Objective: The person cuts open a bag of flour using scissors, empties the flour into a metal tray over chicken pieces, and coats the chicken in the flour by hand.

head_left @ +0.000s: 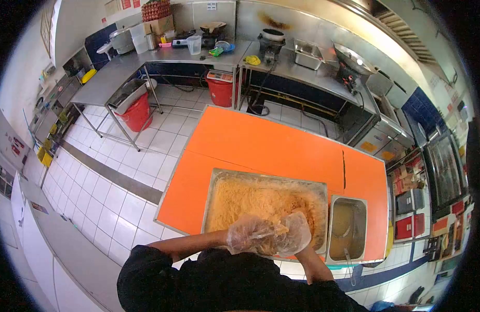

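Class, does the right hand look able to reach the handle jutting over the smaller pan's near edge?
Probably yes: the right hand is near the handle, nothing covers it, and only the rims of the large tray and smaller pan lie between.

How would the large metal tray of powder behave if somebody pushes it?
The large tray may feel heavy, since powder covers much of it. It seems unlikely to tip, lying wide and flat on the table. The powder looks loose, so it might shift.

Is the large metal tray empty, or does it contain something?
Not empty: the large metal tray contains yellowish powder, spread over most of its visible bottom.
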The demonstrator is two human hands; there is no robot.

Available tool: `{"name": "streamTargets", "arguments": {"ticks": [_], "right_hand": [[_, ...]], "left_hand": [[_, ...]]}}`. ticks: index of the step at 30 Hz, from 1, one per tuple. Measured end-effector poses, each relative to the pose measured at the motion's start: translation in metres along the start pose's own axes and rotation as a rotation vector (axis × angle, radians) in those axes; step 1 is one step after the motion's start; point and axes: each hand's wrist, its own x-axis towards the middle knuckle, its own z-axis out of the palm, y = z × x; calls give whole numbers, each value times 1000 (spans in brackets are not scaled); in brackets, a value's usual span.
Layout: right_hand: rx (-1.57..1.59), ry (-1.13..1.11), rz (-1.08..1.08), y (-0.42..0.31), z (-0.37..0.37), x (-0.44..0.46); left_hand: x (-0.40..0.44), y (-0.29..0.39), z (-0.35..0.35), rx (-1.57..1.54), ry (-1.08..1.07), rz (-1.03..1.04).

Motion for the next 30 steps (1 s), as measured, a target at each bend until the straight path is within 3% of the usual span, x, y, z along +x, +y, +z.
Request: {"name": "streamTargets", "arguments": {"ticks": [2, 6, 8, 10, 11, 13, 14, 16, 17, 19, 21, 24, 26, 28, 30], "right_hand": [[-671, -15, -340, -39, -14, 11], [-723, -75, -290, -49, -16, 12], [-657, -14, -397, -60, -21, 21], [-618, 9, -363, -69, -23, 26], [-579, 31, -328, -71, -24, 28], [-480, 45, -235, -37, -10, 22], [-380, 60, -138, -25, -7, 18], [-393, 12, -53, -34, -9, 26], [-411, -31, 25, -38, -10, 28], [-520, -74, -53, -31, -3, 30], [-662, -83, -172, -31, 2, 30], [-634, -25, -186, -51, 8, 51], [-643, 31, -158, -67, 22, 67], [-646, 100, -113, -84, 43, 85], [-644, 186, -54, -105, 70, 106]], "left_hand": [[-2, 15, 1, -113, 8, -17], [-5, -10, 14, -138, 69, 13], [-4, -11, 17, -146, 85, 19], [0, 6, 17, 17, 176, -70], [4, -22, 17, 14, 178, -68], [14, -100, 23, -232, 258, 171], [12, -69, 19, -249, 262, 171], [3, 26, -14, 484, 488, 354], [2, 27, -19, 468, 509, 341], [-8, 25, -29, 729, 607, 279], [-16, 18, -32, 614, 699, 260], [-35, 27, -46, 466, 758, 206], [-56, 40, -62, 411, 733, 149], [-85, 43, -81, -62, 836, 190], [-130, 37, -111, -39, 911, 258]]}}
